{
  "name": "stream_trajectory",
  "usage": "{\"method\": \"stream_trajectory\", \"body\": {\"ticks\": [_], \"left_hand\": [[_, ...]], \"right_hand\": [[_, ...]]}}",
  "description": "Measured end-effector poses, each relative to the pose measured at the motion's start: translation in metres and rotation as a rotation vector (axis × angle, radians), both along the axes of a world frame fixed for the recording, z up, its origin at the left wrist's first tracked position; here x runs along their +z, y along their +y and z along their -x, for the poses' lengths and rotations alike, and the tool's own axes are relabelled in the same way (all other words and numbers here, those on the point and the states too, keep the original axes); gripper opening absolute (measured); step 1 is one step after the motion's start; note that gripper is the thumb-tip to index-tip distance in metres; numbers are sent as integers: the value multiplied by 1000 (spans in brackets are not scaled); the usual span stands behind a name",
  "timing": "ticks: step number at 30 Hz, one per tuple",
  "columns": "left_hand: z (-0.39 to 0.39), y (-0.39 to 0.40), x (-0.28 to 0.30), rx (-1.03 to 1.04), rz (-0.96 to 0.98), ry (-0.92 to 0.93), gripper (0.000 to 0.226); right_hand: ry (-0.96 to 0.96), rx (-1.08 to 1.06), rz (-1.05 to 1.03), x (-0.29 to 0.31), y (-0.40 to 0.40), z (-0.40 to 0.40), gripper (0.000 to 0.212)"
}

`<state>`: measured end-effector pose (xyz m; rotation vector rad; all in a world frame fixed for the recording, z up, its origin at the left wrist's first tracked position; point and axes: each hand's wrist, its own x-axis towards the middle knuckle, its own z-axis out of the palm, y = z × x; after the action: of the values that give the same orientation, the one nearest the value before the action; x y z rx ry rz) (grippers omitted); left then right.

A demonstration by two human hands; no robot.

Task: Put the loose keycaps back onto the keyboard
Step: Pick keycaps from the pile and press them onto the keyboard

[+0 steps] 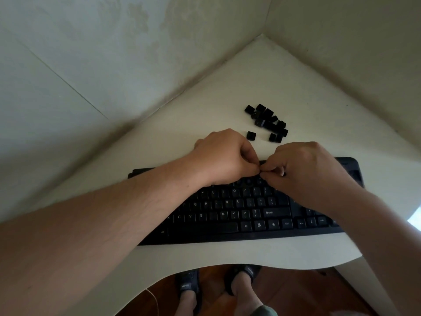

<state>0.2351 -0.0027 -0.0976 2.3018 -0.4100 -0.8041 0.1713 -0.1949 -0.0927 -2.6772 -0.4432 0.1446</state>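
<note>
Keycaps (266,122) are piled on the worktop (296,87) behind the keyboard (239,215); fingertips of both hands (224,157) (303,169) are pinched together above it, anything held hidden.

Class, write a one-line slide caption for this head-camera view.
Both hands, left and right, meet fingertip to fingertip over the keyboard while loose keycaps wait behind it.

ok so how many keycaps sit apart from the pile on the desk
2 clearly. One keycap lies alone left of the pile, near the left hand. Another sits just below the pile. Caps inside the pile overlap, so others may be hidden.
</note>
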Motion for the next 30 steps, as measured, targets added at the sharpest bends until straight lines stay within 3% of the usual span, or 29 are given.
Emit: {"method": "stream_trajectory", "body": {"ticks": [6,12,18,22,25,28,30], "left_hand": [[-4,3,-3,33,32,35,10],[-1,0,1,42,-2,29,13],[0,-9,-1,38,-83,-13,12],[-14,-6,3,68,24,78,15],[-30,-3,4,116,76,-89,11],[-33,-4,-4,-61,30,-356,20],[-30,-5,-9,-171,-2,-442,24]], "right_hand": [[-27,-57,-42,2,4,1,10],[30,-16,87,6,5,-3,15],[195,39,249,21,11,-8,34],[271,144,348,25,1,-6,57],[105,-6,135,25,-2,-5,40],[-77,-247,-92,14,-2,-9,14],[-79,-300,-125,5,1,-11,15]]}}
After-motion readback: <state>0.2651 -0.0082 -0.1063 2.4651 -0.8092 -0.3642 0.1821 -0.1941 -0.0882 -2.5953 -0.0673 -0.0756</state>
